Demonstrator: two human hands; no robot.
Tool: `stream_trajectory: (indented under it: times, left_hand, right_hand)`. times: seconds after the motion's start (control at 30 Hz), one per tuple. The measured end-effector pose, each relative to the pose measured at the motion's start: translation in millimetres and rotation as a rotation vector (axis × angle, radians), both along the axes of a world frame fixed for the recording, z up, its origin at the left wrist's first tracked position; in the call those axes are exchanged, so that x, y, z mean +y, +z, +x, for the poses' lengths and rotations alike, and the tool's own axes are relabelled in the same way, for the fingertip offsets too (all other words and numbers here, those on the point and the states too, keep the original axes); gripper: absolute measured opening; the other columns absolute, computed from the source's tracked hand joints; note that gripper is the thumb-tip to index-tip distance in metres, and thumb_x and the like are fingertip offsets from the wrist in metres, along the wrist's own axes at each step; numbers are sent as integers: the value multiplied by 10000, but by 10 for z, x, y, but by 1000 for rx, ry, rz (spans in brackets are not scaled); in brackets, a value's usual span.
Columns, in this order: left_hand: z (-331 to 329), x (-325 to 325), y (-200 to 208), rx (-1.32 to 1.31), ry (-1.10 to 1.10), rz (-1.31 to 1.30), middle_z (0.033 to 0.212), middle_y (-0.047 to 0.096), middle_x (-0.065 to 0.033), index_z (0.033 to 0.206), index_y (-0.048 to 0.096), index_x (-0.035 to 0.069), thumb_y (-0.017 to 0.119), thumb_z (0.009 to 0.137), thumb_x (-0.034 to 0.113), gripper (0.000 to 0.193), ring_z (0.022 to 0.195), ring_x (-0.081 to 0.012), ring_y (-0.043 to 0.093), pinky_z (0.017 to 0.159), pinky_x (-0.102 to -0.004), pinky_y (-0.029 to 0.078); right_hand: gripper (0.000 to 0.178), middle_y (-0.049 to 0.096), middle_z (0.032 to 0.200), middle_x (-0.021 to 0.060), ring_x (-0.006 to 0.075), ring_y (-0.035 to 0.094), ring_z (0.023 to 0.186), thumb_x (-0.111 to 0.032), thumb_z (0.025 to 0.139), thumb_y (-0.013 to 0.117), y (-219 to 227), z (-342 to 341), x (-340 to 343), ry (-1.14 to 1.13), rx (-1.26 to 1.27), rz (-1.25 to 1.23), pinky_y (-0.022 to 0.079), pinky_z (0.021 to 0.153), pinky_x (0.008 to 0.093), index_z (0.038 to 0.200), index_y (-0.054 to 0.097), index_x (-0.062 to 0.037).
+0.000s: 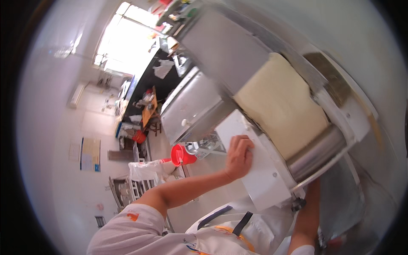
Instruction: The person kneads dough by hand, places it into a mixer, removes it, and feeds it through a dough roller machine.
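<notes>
A dough sheeter fills the right of the view, with a wide pale sheet of dough (284,102) lying on its sloping bed and reaching down to a metal roller (318,155). Against the white side panel (263,178) rests my left hand (240,157), its fingers curled and close together. What they may hold is hidden. My right forearm (308,212) goes up beneath the roller end, and the machine covers that hand. A dark knob (298,205) sits at the panel's lower corner, near this forearm.
A boxy metal housing (193,106) with a white knob stands left of the dough. Beyond it are a red bucket (180,155) on the floor, a white plastic bag (146,172), a small wooden stool (150,111) and a cluttered dark counter (148,78) under a bright window.
</notes>
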State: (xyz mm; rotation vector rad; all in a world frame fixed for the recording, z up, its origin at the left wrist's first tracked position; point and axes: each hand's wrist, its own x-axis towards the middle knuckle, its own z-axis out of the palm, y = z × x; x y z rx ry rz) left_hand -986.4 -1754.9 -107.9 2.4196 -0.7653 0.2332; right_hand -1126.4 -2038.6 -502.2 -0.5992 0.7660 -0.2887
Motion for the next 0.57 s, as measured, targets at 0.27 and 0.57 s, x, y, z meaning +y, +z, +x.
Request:
stream_trajectory:
  times: [0.27, 0.57]
  left_hand:
    - [21, -13, -126, 22, 20, 44, 1051, 561, -166, 959, 557, 16, 492, 772, -115, 238, 977, -349, 527, 873, -414, 452]
    - [-76, -67, -75, 50, -24, 46, 1070, 552, -148, 970, 557, 31, 505, 808, -92, 209, 970, -310, 514, 798, -380, 455]
  right_hand:
    - [412, 687, 1110, 108, 201, 660, 943, -204, 891, 760, 332, -200, 130, -62, 204, -153, 537, 817, 359, 1223, 626, -2]
    - [561, 742, 1143, 164, 412, 723, 1079, -31, 748, 770, 2008, -1905, -763, -9, 544, -204, 614, 865, 542, 1278, 591, 15]
